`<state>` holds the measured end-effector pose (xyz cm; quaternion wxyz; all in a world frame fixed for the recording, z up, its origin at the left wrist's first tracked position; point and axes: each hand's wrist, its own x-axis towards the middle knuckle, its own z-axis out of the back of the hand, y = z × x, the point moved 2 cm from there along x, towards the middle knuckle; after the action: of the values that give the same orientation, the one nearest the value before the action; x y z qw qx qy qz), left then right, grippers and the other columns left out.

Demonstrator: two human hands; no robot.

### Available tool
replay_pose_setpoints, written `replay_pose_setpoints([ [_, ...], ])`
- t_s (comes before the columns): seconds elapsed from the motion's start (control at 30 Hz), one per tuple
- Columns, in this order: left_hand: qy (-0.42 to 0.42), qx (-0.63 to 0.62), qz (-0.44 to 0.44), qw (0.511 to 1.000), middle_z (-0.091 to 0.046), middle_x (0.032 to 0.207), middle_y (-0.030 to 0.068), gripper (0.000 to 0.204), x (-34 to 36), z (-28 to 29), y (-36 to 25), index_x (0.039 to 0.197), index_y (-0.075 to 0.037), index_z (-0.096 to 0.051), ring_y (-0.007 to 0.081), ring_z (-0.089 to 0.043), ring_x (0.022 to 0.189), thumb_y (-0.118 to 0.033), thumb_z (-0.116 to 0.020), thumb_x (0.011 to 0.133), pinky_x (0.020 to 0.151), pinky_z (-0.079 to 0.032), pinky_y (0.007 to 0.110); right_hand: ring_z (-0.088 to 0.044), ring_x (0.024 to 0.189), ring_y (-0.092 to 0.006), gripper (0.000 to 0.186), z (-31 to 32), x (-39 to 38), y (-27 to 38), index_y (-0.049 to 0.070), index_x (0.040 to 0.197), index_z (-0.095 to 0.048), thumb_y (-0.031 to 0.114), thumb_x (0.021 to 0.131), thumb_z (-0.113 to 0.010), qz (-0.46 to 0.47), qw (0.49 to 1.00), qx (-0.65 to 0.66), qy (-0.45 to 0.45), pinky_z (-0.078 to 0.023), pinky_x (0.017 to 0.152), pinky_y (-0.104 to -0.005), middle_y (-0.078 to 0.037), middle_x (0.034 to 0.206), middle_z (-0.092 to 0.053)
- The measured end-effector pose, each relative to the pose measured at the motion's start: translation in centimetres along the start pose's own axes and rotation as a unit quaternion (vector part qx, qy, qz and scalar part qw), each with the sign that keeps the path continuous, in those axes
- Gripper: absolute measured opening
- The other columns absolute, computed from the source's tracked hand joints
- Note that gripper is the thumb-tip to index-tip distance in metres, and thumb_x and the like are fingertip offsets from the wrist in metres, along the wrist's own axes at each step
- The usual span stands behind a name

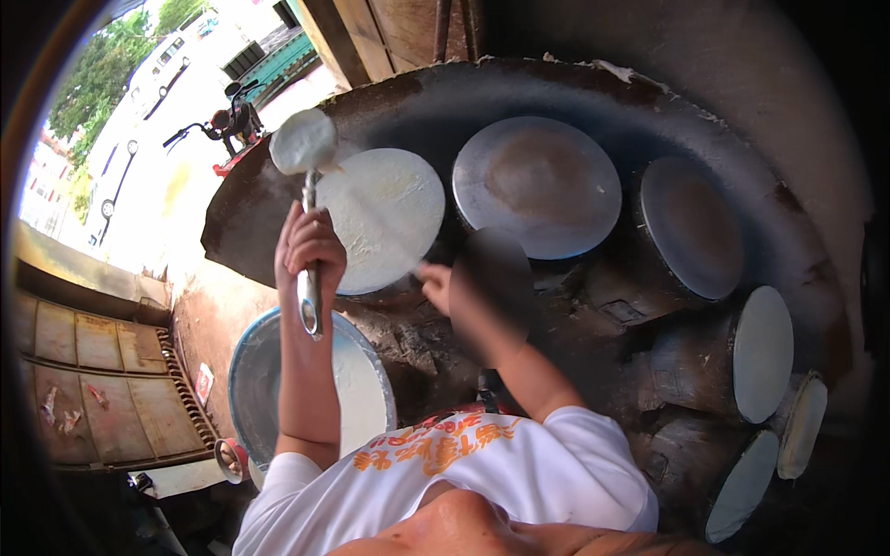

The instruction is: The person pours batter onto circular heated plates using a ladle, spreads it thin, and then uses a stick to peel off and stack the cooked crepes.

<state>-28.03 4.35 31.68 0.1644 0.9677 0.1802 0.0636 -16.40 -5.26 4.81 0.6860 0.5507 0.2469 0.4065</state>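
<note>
My left hand (315, 243) is closed around the metal handle of a ladle (304, 144), its bowl covered with white batter. The ladle is raised beside the far left edge of a round griddle (385, 218), whose top is coated with a thin pale layer of batter. At that griddle's near right edge is my right hand (436, 285), blurred, with its fingers drawn together. A faint pale streak runs from it across the batter; what it holds is too smeared to name. Below my left forearm, a large round tub (243, 371) holds white batter.
A bare griddle (538, 185) with a brown centre stands to the right, then another dark griddle (691, 227). Paler round tops (765, 352) curve down the right side. A dark curved rim (408, 97) encloses the far side. A red container (231, 459) sits near the tub.
</note>
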Motion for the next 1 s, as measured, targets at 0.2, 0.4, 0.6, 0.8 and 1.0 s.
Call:
replay_pose_setpoints([
  [0.2, 0.041, 0.019, 0.136, 0.99, -0.035, 0.046, -0.0037, 0.033, 4.8, -4.0, 6.7, 0.069, -0.01, -0.034, 0.0067, -0.035, 0.033, -0.021, -0.039, 0.099, 0.033, -0.037, 0.02, -0.064, 0.094, -0.0287, 0.032, 4.9, -5.0, -1.4, 0.01, 0.108, -0.066, 0.022, 0.079, -0.064, -0.012, 1.0, 0.003, -0.018, -0.051, 0.081, -0.0356, -0.013, 0.105, -0.066],
  [0.4, -0.002, 0.032, 0.353, 0.935, -0.035, 0.047, -0.0024, 0.035, 10.3, 0.1, 18.2, 0.069, -0.009, -0.035, 0.0077, -0.036, 0.033, -0.026, -0.04, 0.099, 0.032, -0.036, 0.022, -0.06, 0.069, -0.0109, 0.04, 19.8, -20.6, 2.6, 0.008, 0.115, -0.064, 0.021, 0.078, -0.072, -0.043, 0.998, 0.032, -0.019, -0.05, 0.065, -0.0249, -0.008, 0.095, -0.069],
  [0.6, -0.122, 0.017, 0.512, 0.85, -0.041, 0.057, -0.0005, 0.03, 19.1, 10.3, 32.9, 0.071, -0.006, -0.04, 0.007, -0.041, 0.039, -0.021, -0.048, 0.096, 0.032, -0.036, 0.019, -0.045, 0.049, -0.0061, 0.046, 41.5, -27.3, -0.6, 0.006, 0.127, -0.053, 0.003, 0.082, -0.062, -0.141, 0.839, 0.086, -0.518, -0.037, 0.039, -0.022, -0.001, 0.07, -0.053],
  [0.8, -0.188, 0.103, 0.544, 0.811, -0.042, 0.064, -0.0008, 0.018, 25.9, 26.5, 43.1, 0.096, -0.003, -0.053, 0.0054, -0.041, 0.041, -0.02, -0.047, 0.097, 0.032, -0.035, 0.016, -0.058, 0.062, -0.0131, 0.044, 45.8, -26.1, -6.9, 0.003, 0.116, -0.061, -0.007, 0.073, -0.059, -0.149, 0.725, 0.249, -0.625, -0.051, 0.048, -0.0251, -0.006, 0.09, -0.061],
  [1.0, 0.027, 0.78, 0.359, 0.513, -0.043, 0.061, -0.0028, 0.042, 25.4, 32.9, 47.8, 0.136, -0.02, -0.045, 0.0068, -0.041, 0.043, -0.015, -0.05, 0.095, 0.036, -0.036, 0.023, -0.055, 0.061, -0.0114, 0.037, 45.4, -25.6, -7.7, 0.001, 0.109, -0.059, -0.007, 0.073, -0.06, -0.148, 0.685, 0.298, -0.649, -0.048, 0.052, -0.0254, -0.004, 0.08, -0.057],
])
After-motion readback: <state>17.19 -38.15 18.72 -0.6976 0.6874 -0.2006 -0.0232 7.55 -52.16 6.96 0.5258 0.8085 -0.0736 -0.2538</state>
